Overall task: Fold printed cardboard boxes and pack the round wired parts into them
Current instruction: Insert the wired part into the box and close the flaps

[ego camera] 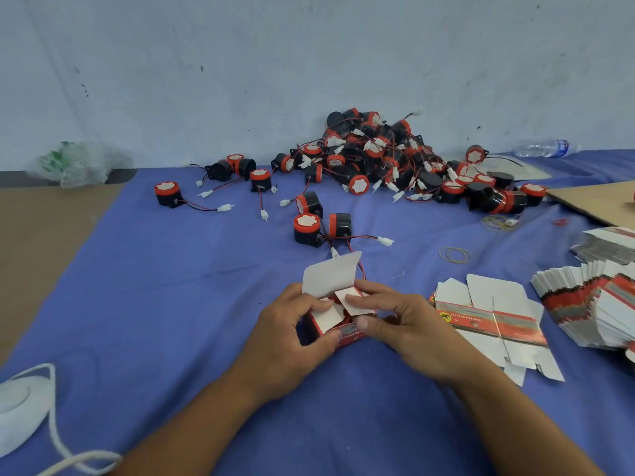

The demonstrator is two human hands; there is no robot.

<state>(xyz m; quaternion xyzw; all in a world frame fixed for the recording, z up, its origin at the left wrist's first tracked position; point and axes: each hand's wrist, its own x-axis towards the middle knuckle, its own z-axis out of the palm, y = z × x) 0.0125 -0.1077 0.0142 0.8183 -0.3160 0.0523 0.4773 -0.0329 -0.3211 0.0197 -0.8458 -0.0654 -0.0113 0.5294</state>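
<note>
Box [350, 334], red and printed, sits low in the middle of the blue cloth [171, 304], held from both sides. Its white lid flap [331, 274] stands up at the far edge. Two small side flaps are partly folded inward: the left flap [329, 319] and the right flap [357, 309]. A bit of red wire shows between them; what lies inside is mostly hidden.

The left hand [285, 334] grips the box's left side, its thumb on the left flap and its fingers curled round the near corner. The right hand [398, 321] clamps the right side, a finger pressing the right flap and the thumb against the red front.

Just beyond the lid lie two round parts [307, 230], black with red caps, their wires ending in white plugs. More loose parts [167, 194] are scattered further back and to the left. A big pile [378, 156] of them rests against the wall [309, 46].

Just right of the right hand lies a bundle [491, 321] of flat unfolded boxes, and further right a fanned stack [591, 304] of more. Rubber bands [454, 254] lie on the cloth between the bundle and the pile. A brown cardboard sheet [598, 201] shows at the right edge, with a plastic bottle [543, 148] lying near the wall behind it. A crumpled plastic bag [72, 164] sits at the far left by the wall. A white object with a cord [20, 407] lies at the near left corner.
</note>
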